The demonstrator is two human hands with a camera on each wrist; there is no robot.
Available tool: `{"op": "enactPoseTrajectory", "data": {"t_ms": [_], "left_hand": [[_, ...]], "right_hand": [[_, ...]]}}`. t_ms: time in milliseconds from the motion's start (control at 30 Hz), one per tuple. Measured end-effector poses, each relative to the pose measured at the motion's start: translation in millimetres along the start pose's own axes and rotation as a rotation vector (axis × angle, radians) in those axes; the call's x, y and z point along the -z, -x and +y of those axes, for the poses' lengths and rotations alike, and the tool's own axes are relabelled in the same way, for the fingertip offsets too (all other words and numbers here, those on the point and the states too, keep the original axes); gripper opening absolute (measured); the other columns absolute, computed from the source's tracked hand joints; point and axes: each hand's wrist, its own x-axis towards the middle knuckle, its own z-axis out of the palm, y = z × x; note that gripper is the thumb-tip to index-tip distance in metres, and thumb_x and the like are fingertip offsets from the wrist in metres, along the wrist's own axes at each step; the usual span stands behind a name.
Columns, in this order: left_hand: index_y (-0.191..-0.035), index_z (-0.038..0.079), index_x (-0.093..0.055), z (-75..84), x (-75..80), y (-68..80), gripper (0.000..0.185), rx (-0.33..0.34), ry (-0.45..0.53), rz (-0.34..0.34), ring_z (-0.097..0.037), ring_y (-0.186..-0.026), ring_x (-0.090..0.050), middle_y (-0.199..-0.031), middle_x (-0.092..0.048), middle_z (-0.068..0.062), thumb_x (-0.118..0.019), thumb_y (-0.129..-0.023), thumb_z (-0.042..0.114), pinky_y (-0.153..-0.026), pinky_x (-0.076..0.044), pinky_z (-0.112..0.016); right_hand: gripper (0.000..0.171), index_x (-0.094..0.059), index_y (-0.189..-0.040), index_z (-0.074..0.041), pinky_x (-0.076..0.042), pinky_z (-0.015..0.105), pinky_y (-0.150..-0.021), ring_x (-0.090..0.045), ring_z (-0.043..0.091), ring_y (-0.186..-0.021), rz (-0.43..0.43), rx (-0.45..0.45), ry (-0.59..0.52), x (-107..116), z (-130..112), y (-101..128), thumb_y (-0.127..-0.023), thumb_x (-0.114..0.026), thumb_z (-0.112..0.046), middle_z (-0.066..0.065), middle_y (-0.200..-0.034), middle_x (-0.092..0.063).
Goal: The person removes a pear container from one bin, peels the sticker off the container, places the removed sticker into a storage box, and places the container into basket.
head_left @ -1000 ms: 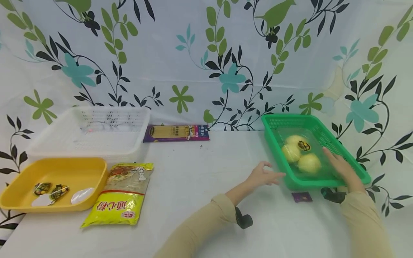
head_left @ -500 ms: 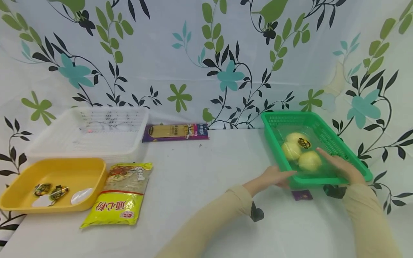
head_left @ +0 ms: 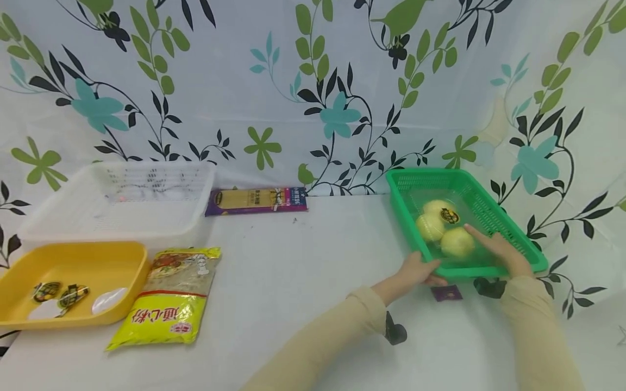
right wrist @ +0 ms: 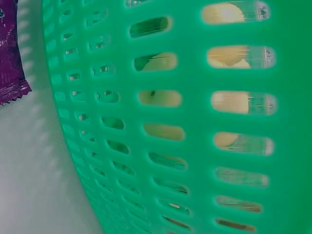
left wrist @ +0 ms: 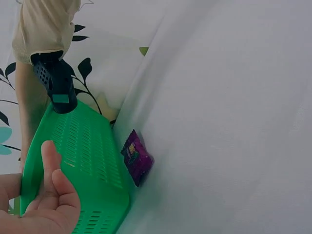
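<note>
We see the green perforated plastic basket [head_left: 494, 217] at right of centre in the head frame, sitting on the white counter [head_left: 303, 271]. Three pale yellow round fruits in clear wrap [head_left: 442, 231] lie inside it, touching each other.

Left hand [head_left: 415, 270] is at the basket's near left corner. The left-wrist frame shows its fingers [left wrist: 51, 161] lying straight against the green wall, so that grip is spread, not pinching.

Right hand [head_left: 494, 250] lies over the basket's near right rim, fingers stretched inward and just beside the nearest fruit; we cannot tell whether they touch it. Grip reads as spread flat. The right-wrist frame shows only the slotted green wall [right wrist: 195, 122] up close, yellow fruit visible through the slots.

A small purple foil sachet [head_left: 446, 293] lies on the counter just beside the basket's near edge, between the two forearms.

Left side of the head frame: white perforated plastic basket [head_left: 88, 212], yellow plastic tray [head_left: 132, 260] holding small wrappers, yellow noodle bag [head_left: 166, 304] beside the tray. A purple flat pasta pack [head_left: 256, 200] lies at centre back.
</note>
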Motion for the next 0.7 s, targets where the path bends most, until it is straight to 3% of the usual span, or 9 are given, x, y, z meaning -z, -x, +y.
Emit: {"op": "enactPoseTrajectory", "data": {"t_ms": [133,267,333,433,500,700], "left_hand": [[-0.103,-0.002,-0.05,4.3,-2.1,-3.8,0.021,0.004,-0.008,-0.019,-0.027,-0.065,-0.064,-0.063,-0.063,-0.015,-0.054,-0.089,0.014,-0.059,-0.05,-0.026],[-0.111,-0.008,-0.045,7.2,-1.8,-4.9,0.033,0.033,-0.03,-0.022,-0.029,-0.066,-0.064,-0.063,-0.063,-0.016,-0.055,-0.089,0.014,-0.059,-0.051,-0.031],[-0.113,-0.011,-0.042,7.4,-0.7,-5.2,0.037,0.044,-0.027,-0.029,-0.03,-0.067,-0.064,-0.064,-0.063,-0.016,-0.055,-0.089,0.014,-0.061,-0.05,-0.034],[-0.112,-0.01,-0.043,6.5,0.9,-5.5,0.035,0.056,-0.008,-0.033,-0.031,-0.069,-0.064,-0.066,-0.063,-0.018,-0.055,-0.089,0.013,-0.064,-0.05,-0.037],[-0.112,-0.009,-0.044,5.5,1.2,-5.7,0.033,0.064,0.008,-0.022,-0.032,-0.07,-0.064,-0.066,-0.063,-0.019,-0.055,-0.088,0.012,-0.063,-0.05,-0.037],[-0.105,-0.007,-0.048,8.7,-4.0,-4.0,0.023,0.093,0.058,0.05,-0.034,-0.069,-0.063,-0.065,-0.061,-0.022,-0.055,-0.087,0.006,-0.061,-0.05,-0.038]], "right_hand": [[0.107,0.022,-0.121,0.021,-0.022,0.061,-0.09,-0.007,0.061,-0.114,0.006,-0.003,-0.029,3.8,-3.2,2.6,-0.085,-0.031,-0.064,0.047,-0.124,0.018],[0.106,0.006,-0.121,0.029,-0.032,0.059,-0.086,-0.033,0.056,-0.105,0.011,0.002,0.092,2.1,-1.4,3.7,-0.085,-0.034,-0.062,0.051,-0.123,-0.006],[0.104,-0.004,-0.123,0.03,-0.035,0.056,-0.083,-0.045,0.047,-0.091,0.025,-0.004,0.14,-0.1,0.6,2.3,-0.085,-0.036,-0.062,0.047,-0.113,-0.029],[0.104,-0.011,-0.123,0.029,-0.039,0.052,-0.079,-0.047,0.038,-0.081,0.037,-0.009,0.134,-3.7,2.5,-0.4,-0.083,-0.037,-0.064,0.04,-0.1,-0.038],[0.105,-0.013,-0.123,0.029,-0.039,0.052,-0.079,-0.048,0.04,-0.083,0.038,-0.015,0.118,-4.7,4.2,-2.3,-0.082,-0.038,-0.065,0.038,-0.098,-0.039],[0.108,-0.016,-0.122,0.029,-0.035,0.058,-0.082,-0.044,0.044,-0.097,0.023,-0.046,0.118,-2.8,10.8,-4.2,-0.08,-0.038,-0.068,0.037,-0.107,-0.039]]}}
